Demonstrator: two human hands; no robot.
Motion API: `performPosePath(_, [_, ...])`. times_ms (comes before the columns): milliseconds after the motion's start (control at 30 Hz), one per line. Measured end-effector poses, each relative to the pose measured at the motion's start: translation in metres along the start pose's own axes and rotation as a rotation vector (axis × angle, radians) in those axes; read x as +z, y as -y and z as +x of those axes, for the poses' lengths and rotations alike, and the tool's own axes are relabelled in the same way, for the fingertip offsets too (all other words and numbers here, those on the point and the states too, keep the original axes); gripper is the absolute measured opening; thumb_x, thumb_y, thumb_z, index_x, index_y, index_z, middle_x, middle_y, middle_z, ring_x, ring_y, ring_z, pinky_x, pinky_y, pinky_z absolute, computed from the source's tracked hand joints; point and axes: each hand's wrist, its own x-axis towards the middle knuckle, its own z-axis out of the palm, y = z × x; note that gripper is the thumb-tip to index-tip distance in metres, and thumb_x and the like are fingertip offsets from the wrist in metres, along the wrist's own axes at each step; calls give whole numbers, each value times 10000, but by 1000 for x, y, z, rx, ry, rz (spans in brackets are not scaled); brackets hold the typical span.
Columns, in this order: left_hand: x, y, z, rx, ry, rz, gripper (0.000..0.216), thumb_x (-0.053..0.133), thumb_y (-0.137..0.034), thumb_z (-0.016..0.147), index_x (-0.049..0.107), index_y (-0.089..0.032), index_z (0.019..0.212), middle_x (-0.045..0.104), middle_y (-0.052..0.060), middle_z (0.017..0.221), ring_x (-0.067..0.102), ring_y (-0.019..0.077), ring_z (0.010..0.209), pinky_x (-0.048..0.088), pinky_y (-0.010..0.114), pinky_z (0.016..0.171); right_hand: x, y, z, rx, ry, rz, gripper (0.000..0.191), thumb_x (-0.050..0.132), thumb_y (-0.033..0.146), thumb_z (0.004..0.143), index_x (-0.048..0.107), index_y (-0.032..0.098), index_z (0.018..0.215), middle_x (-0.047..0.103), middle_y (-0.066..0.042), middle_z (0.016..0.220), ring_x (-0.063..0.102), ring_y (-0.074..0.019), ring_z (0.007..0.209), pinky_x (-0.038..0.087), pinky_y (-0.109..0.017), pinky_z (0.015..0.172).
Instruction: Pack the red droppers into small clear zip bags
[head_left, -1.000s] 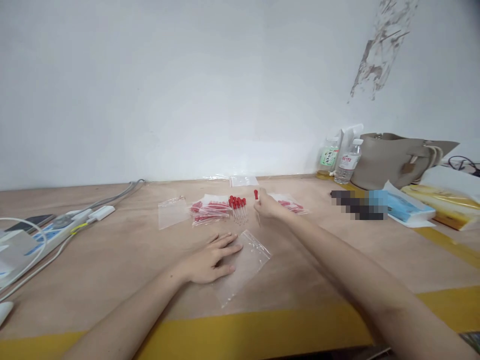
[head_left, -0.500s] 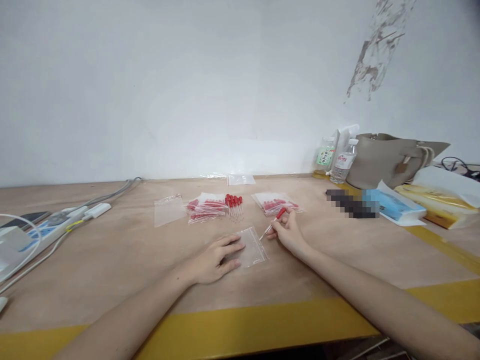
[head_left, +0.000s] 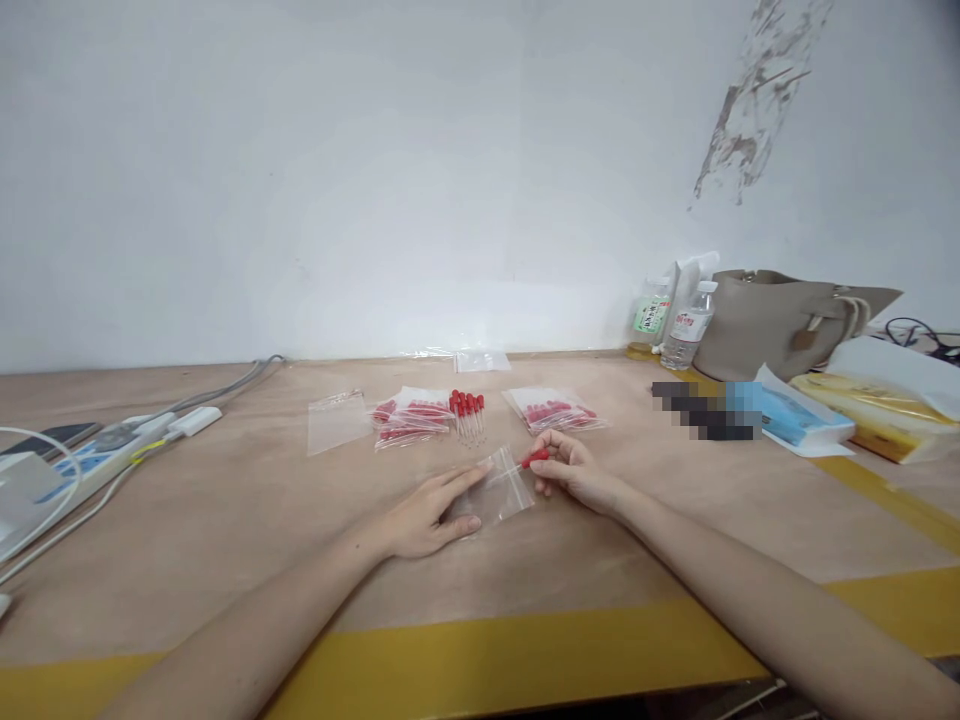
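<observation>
My left hand lies flat with fingers stretched on a small clear zip bag on the wooden table. My right hand pinches a red-capped dropper and holds it sideways at the bag's mouth, its glass tip inside the bag. Behind the bag stands a row of loose red-capped droppers. Filled bags of droppers lie to the left and to the right of that row.
An empty clear bag lies left of the filled ones, another by the wall. A power strip with cables sits far left. Bottles, a beige handbag and tissue packs stand at the right. A yellow stripe marks the near table edge.
My right hand drew back from the far dropper row with one dropper, turned it sideways and slid its tip into the bag. My left hand stayed on the bag.
</observation>
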Motion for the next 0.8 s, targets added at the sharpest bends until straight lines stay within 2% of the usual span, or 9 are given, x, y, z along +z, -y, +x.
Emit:
performPosePath(133, [0,-1,1,21,-4,-12,573,436,-380,863,194,-260,1369,309,45,1385,336,229,1228,307,381,1000,-2,0,-1,20,191,-37,313,670,334,649,422,192,777,588,35,739,546,-68,514,446,-221,510])
performPosePath(233, [1,-1,3,15,5,-18,550,428,-375,868,217,-260,1363,323,45,1378,341,231,1224,308,386,997,2,-4,0,33,264,-46,319,665,349,654,426,196,798,570,48,684,568,-87,589,464,-243,584])
performPosePath(400, [-2,2,1,-13,-60,-24,481,435,-374,865,333,-247,1317,389,51,1332,375,213,1201,323,360,992,-3,-7,3,44,161,-98,315,709,334,597,474,172,729,606,28,687,553,-82,601,458,-241,624])
performPosePath(500, [-5,5,-1,-25,-39,-44,421,447,-377,859,424,-250,1260,432,51,1300,417,213,1172,344,365,976,-10,-6,5,82,105,-189,294,728,350,558,543,145,659,618,10,653,551,-95,585,452,-246,613])
performPosePath(567, [-6,6,-3,-22,-19,-64,427,468,-381,847,433,-256,1254,428,47,1307,412,220,1180,341,378,979,-11,-3,5,63,126,-301,285,700,390,586,613,134,677,630,-8,675,565,-117,622,452,-258,631])
performPosePath(700, [-3,7,-3,-2,-8,-96,440,480,-369,844,423,-256,1265,412,49,1322,384,219,1206,317,385,999,-8,4,3,-74,242,-537,290,575,425,711,682,159,755,647,-33,839,576,-156,814,440,-277,745])
performPosePath(800, [-2,7,-2,8,-3,-101,403,475,-371,849,462,-261,1236,406,49,1325,379,217,1210,312,385,1002,-13,6,2,-28,264,-569,282,540,391,737,674,168,847,656,-22,818,581,-151,779,450,-282,722])
